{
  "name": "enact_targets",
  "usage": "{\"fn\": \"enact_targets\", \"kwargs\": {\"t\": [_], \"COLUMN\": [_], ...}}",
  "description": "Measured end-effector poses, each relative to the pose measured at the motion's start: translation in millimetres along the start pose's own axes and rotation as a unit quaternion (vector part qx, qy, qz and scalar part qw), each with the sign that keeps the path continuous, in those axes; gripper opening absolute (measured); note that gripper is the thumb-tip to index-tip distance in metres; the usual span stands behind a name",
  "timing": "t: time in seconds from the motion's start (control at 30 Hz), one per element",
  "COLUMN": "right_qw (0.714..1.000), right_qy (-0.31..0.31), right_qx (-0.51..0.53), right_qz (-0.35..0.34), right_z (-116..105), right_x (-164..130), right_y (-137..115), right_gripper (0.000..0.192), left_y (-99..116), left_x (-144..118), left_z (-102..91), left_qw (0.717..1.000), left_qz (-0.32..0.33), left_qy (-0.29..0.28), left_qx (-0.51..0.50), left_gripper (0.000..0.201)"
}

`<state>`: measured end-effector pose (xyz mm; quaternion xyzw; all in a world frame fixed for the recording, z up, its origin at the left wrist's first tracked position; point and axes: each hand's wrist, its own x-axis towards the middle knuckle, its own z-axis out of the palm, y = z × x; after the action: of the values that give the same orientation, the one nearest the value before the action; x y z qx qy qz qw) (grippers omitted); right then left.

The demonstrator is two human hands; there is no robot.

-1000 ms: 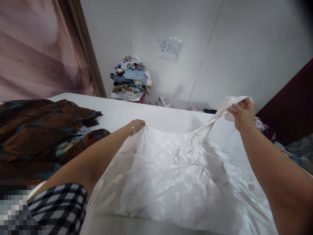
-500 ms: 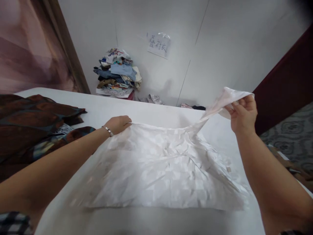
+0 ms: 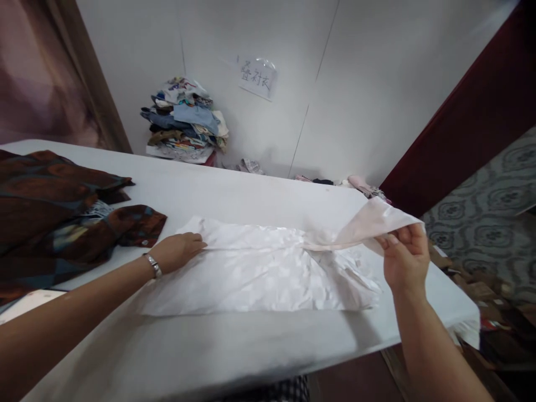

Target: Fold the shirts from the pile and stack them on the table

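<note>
Pinning the white satin shirt flat on the white table with loosely curled fingers, the left hand anchors the cloth while the right hand pinches a sleeve lifted taut, beside a brown patterned garment.

A white panelled wall carries a handwritten paper sign; a pile of folded clothes sits against it. Patterned grey floor lies right, beside a dark red panel.
</note>
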<state>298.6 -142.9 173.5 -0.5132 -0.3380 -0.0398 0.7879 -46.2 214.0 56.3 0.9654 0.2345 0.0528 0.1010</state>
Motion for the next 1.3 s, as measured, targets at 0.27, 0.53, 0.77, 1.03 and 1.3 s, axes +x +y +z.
{"fn": "enact_targets", "kwargs": {"t": [0.27, 0.53, 0.77, 1.03, 1.3], "right_qw": [0.999, 0.975, 0.845, 0.867, 0.787], "right_qy": [0.019, -0.157, -0.506, -0.375, -0.347], "right_qx": [-0.006, -0.071, -0.139, -0.306, -0.493], "right_qz": [-0.049, -0.139, -0.106, 0.121, 0.128], "right_z": [-6, 50, 140, 79, 41], "right_x": [-7, -3, -7, 22, 20], "right_y": [-13, -14, -23, 76, 137], "right_gripper": [0.06, 0.051, 0.022, 0.023, 0.044], "left_y": [7, 64, 118, 121, 96], "left_x": [-17, -11, -9, -37, -7], "left_z": [-8.0, -44.9, -41.5, -3.4, 2.6], "left_qw": [0.998, 0.964, 0.619, 0.629, 0.921], "left_qz": [0.014, -0.049, -0.144, -0.276, -0.154], "left_qy": [-0.049, 0.058, -0.018, -0.007, 0.169], "left_qx": [0.041, -0.253, -0.772, -0.727, -0.315], "left_gripper": [0.04, 0.054, 0.087, 0.062, 0.058]}}
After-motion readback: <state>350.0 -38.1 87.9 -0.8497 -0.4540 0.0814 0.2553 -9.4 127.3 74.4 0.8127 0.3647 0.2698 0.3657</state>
